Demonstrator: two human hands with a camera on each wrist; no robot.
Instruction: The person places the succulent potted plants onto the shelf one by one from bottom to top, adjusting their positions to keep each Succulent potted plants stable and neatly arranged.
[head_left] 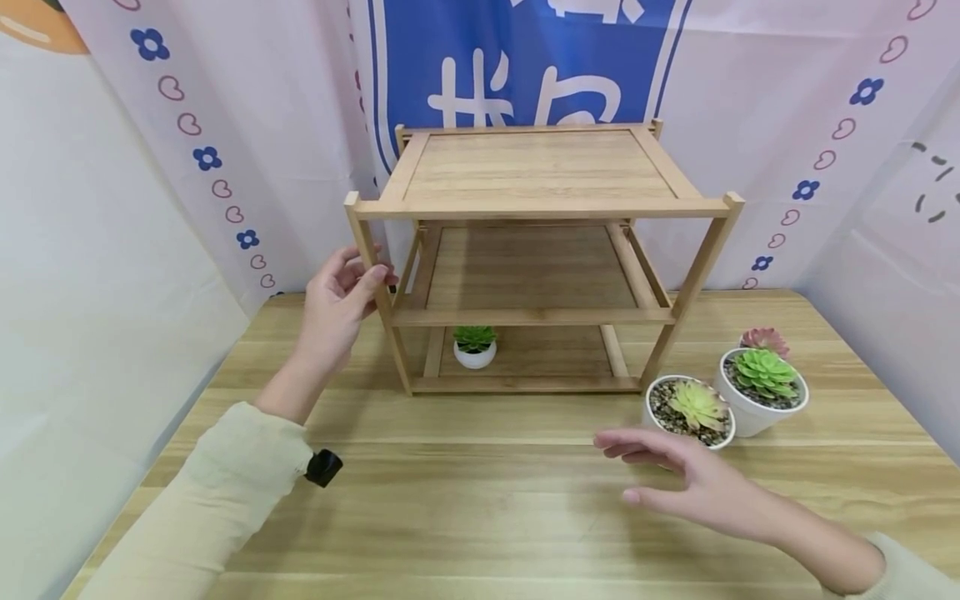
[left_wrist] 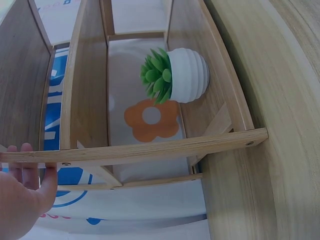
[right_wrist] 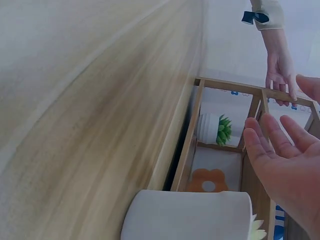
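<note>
A three-tier wooden shelf rack (head_left: 532,317) stands on the table. My left hand (head_left: 341,296) grips its front left post, with the thumb in front and the fingers reaching behind. A white ribbed pot (left_wrist: 189,75) with a green succulent (left_wrist: 159,75) sits at the left of the bottom tier. Over the table at the right, my right hand (head_left: 686,483) hovers with its fingers apart and holds nothing. Just behind it is a white pot with a pale green succulent (head_left: 697,404), close to the rack's front right foot.
Next to the pale green plant stands a white pot with a bright green succulent (head_left: 765,372). A pink succulent (head_left: 767,340) shows partly hidden behind that. A patterned curtain (head_left: 300,100) hangs at the back, and the table (head_left: 480,500) stretches in front of the rack.
</note>
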